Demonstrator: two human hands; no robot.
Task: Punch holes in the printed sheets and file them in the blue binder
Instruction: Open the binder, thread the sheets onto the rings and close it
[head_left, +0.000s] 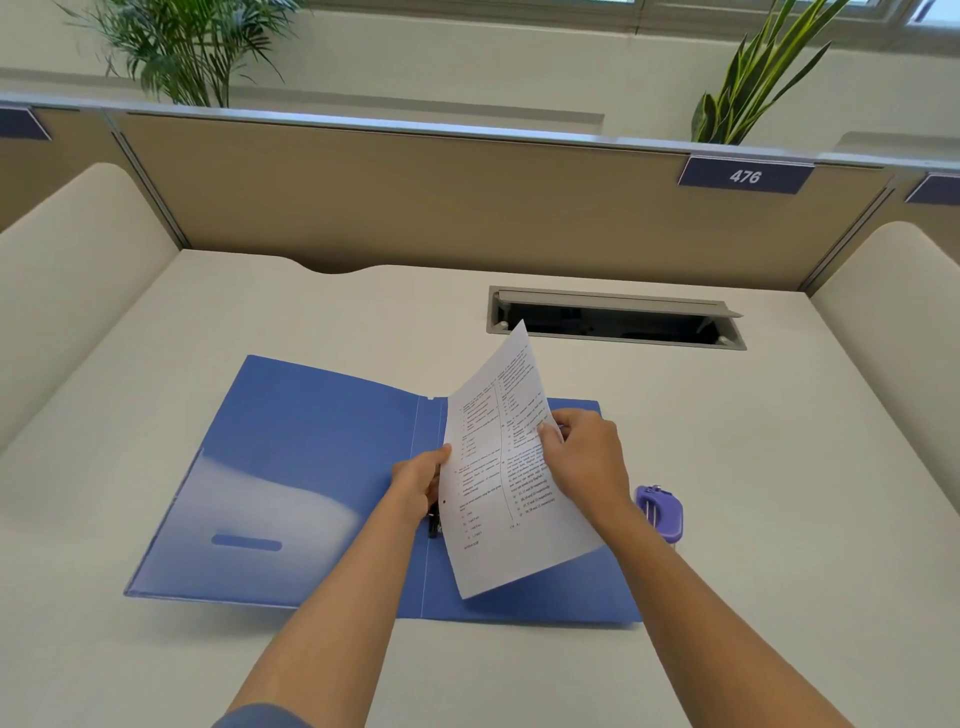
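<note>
Blue binder (311, 467) lies open on the desk (727, 441) while the left hand (418, 480) and the right hand (584, 457) each pinch an edge of the printed sheets (498, 483) above it, punching apparently done, filing not yet.

Printed sheet (498, 467) tilted over open blue binder (311, 467)

A cable slot (615, 318) sits in the desk (779, 467) at one o'clock; beyond the partition (415, 197), a palm (182, 47) at eleven, plate 476 (745, 175) at two.
</note>
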